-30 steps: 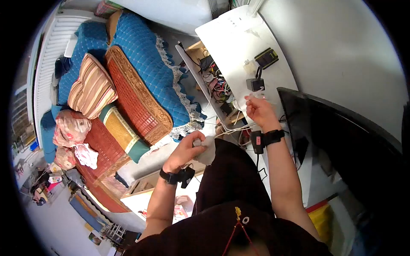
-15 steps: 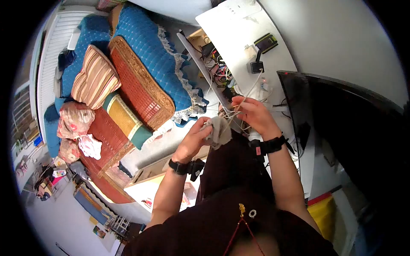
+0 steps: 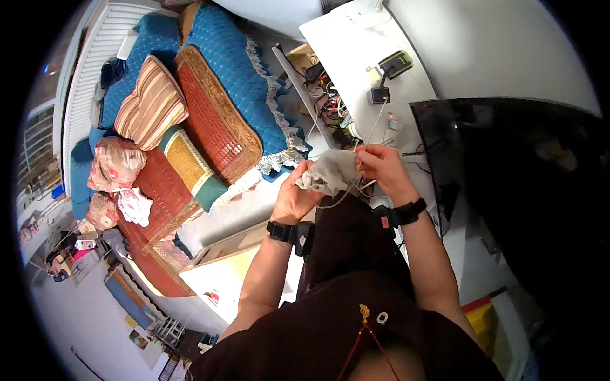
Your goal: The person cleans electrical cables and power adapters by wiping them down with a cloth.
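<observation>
My left hand is closed on a crumpled light grey cloth, gripping its left side. My right hand pinches a thin white cable at the cloth's right edge; the fingertips sit against the cloth. A loop of the cable hangs below the cloth, between the hands. The cable runs up toward a small black cube-shaped plug block on the white cabinet top. Where the cable's other end lies is hidden.
An open drawer full of tangled cables stands ahead of my hands. The white cabinet top bears a black-and-green device. A large black television is on the right. A sofa with cushions stands on the left.
The cloth has moved up and spread toward my right hand, which now meets its edge. My left hand has risen a little. A cable loop now shows below the cloth.
</observation>
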Demonstrator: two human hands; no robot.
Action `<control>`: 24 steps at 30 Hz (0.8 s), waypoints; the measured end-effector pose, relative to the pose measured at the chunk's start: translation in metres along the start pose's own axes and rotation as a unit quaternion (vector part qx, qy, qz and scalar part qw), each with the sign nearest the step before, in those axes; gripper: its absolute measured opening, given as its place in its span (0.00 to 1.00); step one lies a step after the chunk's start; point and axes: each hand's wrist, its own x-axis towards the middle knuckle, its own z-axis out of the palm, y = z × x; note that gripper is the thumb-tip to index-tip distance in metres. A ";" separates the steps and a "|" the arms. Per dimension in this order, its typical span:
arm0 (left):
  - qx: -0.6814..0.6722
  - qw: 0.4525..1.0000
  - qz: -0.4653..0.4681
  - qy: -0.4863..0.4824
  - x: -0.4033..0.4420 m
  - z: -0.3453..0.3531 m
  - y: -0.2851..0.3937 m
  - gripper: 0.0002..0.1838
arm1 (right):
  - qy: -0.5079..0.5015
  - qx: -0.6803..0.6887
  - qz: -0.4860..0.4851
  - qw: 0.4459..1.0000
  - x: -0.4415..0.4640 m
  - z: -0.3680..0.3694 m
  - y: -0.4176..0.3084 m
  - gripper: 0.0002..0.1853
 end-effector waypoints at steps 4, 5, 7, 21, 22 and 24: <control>0.141 0.984 0.094 -0.058 0.006 0.023 -0.016 0.19 | 0.018 -0.009 -0.009 1.000 0.001 0.000 0.004 0.08; 0.200 0.973 0.104 -0.050 0.015 0.019 -0.020 0.20 | 0.028 -0.037 -0.016 0.999 0.003 0.000 0.005 0.07; 0.304 0.947 0.102 -0.027 0.022 0.032 -0.028 0.23 | 0.039 -0.066 -0.023 0.997 0.010 -0.007 0.013 0.07; 0.488 0.865 0.113 0.026 0.061 0.021 -0.066 0.12 | 0.069 0.032 -0.053 0.996 0.035 -0.023 0.016 0.09; 0.485 0.866 0.118 0.029 0.059 0.019 -0.067 0.12 | 0.069 0.032 -0.053 0.996 0.041 -0.028 0.017 0.09; 0.512 0.847 0.139 0.029 0.051 0.011 -0.069 0.11 | 0.093 0.060 -0.038 0.993 0.044 -0.033 0.015 0.09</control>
